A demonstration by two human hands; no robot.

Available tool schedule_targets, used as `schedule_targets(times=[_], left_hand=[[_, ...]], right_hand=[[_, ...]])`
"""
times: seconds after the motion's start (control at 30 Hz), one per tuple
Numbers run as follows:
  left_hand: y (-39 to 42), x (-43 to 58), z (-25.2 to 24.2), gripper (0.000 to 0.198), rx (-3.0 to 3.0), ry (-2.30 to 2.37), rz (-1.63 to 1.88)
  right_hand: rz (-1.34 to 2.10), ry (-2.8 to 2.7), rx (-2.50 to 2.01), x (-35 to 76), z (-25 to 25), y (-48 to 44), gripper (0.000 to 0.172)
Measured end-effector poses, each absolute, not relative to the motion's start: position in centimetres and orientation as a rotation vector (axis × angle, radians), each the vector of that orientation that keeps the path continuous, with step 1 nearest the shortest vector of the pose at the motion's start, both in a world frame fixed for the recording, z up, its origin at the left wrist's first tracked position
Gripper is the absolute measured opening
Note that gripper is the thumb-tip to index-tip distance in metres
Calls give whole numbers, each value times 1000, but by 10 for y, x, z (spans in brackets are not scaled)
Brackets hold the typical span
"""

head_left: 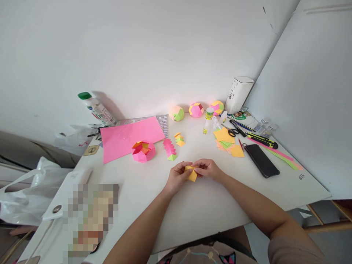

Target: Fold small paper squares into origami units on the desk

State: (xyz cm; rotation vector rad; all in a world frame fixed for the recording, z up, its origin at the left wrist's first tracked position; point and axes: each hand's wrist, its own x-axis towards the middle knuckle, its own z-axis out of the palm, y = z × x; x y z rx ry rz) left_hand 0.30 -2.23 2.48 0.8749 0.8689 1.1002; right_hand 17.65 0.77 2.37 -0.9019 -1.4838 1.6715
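Observation:
Between my two hands, just above the white table, is a small piece of folded orange paper. My left hand pinches its left side, thumb on top. My right hand has thumb and fingers closed on its upper right edge. Beyond my hands stand a row of folded pink paper pieces with a green one at the near end, and a shorter row of orange and green pieces. To their left sits a partly built pink paper ball, open at the top with orange inside.
Three finished paper balls line the wall. Toward the right lie sticky notes, scissors, a glue container, cutters and a black phone. Pink card and a bottle are at left; a blurred device lies nearer.

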Motion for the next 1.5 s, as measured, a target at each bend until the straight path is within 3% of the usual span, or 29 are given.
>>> schedule_targets(times=[0.4, 0.7, 1.03, 1.5], left_hand=[[-22, 5, 25, 34, 871, 924, 1139], [-22, 7, 17, 35, 854, 1001, 1196], [-21, 5, 13, 21, 1285, 1162, 1226], [-25, 5, 25, 19, 1047, 1005, 1149]], right_hand=[[1677, -1514, -966, 176, 25, 4, 24], [1498, -1662, -1004, 172, 27, -2, 28], [1427, -1683, -1044, 171, 27, -1, 23], [1411, -1675, -1114, 169, 29, -2, 24]])
